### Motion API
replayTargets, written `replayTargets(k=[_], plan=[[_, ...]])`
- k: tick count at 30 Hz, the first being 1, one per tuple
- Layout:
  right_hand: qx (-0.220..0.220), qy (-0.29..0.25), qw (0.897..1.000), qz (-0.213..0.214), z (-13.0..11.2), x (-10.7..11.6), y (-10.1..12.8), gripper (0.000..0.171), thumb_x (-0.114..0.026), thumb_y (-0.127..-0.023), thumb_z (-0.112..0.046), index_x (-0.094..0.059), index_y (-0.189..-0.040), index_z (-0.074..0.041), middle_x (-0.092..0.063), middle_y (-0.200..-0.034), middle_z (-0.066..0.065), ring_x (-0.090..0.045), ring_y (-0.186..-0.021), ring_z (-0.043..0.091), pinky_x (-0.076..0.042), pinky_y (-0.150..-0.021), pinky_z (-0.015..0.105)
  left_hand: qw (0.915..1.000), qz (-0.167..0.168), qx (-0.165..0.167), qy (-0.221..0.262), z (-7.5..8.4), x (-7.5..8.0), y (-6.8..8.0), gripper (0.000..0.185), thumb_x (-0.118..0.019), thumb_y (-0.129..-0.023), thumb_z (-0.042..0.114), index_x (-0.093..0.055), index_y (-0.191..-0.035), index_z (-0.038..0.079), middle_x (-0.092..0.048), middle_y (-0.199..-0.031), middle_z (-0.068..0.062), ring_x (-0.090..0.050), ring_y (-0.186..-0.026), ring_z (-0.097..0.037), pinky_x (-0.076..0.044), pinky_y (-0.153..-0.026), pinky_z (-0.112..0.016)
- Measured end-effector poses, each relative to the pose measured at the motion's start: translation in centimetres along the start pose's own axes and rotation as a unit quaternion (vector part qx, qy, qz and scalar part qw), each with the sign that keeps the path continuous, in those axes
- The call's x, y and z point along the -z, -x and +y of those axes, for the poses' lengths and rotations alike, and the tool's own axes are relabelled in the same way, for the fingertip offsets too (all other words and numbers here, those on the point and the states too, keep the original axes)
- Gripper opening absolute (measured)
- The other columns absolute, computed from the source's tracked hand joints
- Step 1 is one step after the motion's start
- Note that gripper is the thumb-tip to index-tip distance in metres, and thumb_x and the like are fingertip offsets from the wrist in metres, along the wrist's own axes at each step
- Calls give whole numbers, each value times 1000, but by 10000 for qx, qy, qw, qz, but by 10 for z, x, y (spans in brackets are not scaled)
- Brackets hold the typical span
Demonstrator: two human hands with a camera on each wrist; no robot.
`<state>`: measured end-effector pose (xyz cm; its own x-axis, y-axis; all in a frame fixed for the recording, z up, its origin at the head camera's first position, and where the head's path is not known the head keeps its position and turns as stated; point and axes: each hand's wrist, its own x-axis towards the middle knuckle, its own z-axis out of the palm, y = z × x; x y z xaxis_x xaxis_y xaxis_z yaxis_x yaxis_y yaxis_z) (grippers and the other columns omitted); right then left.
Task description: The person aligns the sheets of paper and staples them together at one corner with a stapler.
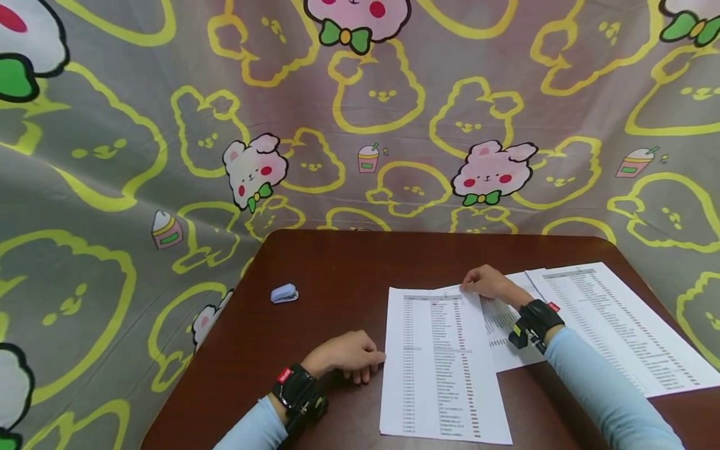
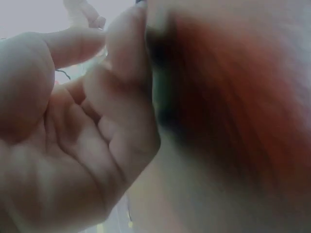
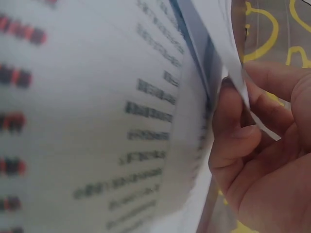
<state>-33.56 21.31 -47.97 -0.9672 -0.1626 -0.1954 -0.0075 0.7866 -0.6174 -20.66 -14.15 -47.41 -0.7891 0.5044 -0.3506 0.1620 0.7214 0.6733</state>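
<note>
A printed sheet (image 1: pixel 441 369) with columns of small text lies on the dark brown table (image 1: pixel 337 262) in front of me. My right hand (image 1: pixel 488 282) pinches its top right corner; in the right wrist view the fingers (image 3: pixel 243 141) curl round the lifted paper edge (image 3: pixel 97 121). My left hand (image 1: pixel 349 355) rests on the table just left of the sheet, fingers loosely curled and holding nothing. The left wrist view shows its palm (image 2: pixel 82 136) close up, with the blurred table beside it.
Two more printed sheets lie to the right, one (image 1: pixel 503 350) partly under the front sheet and my right forearm, another (image 1: pixel 613 325) near the table's right edge. A small blue stapler (image 1: pixel 284 293) sits at the table's left. A grey cartoon-print cloth (image 1: pixel 112 156) hangs behind.
</note>
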Motion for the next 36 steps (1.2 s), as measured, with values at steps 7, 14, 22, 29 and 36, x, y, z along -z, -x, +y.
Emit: replayTargets(k=[7, 14, 22, 29, 36], plan=[[-130, 557, 9982, -154, -1, 18, 5, 30, -63, -94, -33, -69, -107, -7, -64, -92, 8, -59, -79, 21, -49, -59, 29, 9931, 1010, -473, -349, 25, 0, -10, 31, -57, -98, 29, -70, -76, 11, -64, -60, -2, -57, -49, -15, -38, -46, -25], [-82, 442, 9990, -60, 12, 58, 19, 37, -58, -97, -33, -64, -114, 0, -66, -102, 19, -63, -81, 25, -53, -61, 31, 9837, 1240, -1211, -471, 75, -7, -35, 30, -53, -99, 29, -71, -85, 10, -65, -64, 5, -55, -49, -7, -35, -45, -21], [-182, 374, 9987, -278, 30, 79, 33, 43, -58, -97, -34, -61, -117, 4, -67, -101, 21, -61, -74, 22, -51, -60, 31, 9859, 1378, -949, 37, 98, -2, -54, 24, -52, -99, 28, -65, -82, 17, -69, -73, 0, -66, -61, -18, -40, -52, -24], [-300, 170, 9993, -176, 59, 108, 49, 51, -57, -98, -37, -56, -122, 8, -65, -99, 22, -63, -78, 25, -52, -63, 33, 9858, 1363, -833, 517, 112, 0, -68, 25, -52, -100, 32, -65, -106, 12, -71, -78, -1, -68, -64, -17, -46, -51, -26], [-518, 124, 9986, -27, 83, 130, 58, 55, -55, -98, -38, -52, -125, 10, -65, -94, 20, -64, -78, 25, -51, -64, 32, 9843, 1309, -884, 793, 130, -6, -82, 25, -52, -100, 31, -65, -109, 12, -74, -83, -6, -71, -67, -21, -50, -52, -31]])
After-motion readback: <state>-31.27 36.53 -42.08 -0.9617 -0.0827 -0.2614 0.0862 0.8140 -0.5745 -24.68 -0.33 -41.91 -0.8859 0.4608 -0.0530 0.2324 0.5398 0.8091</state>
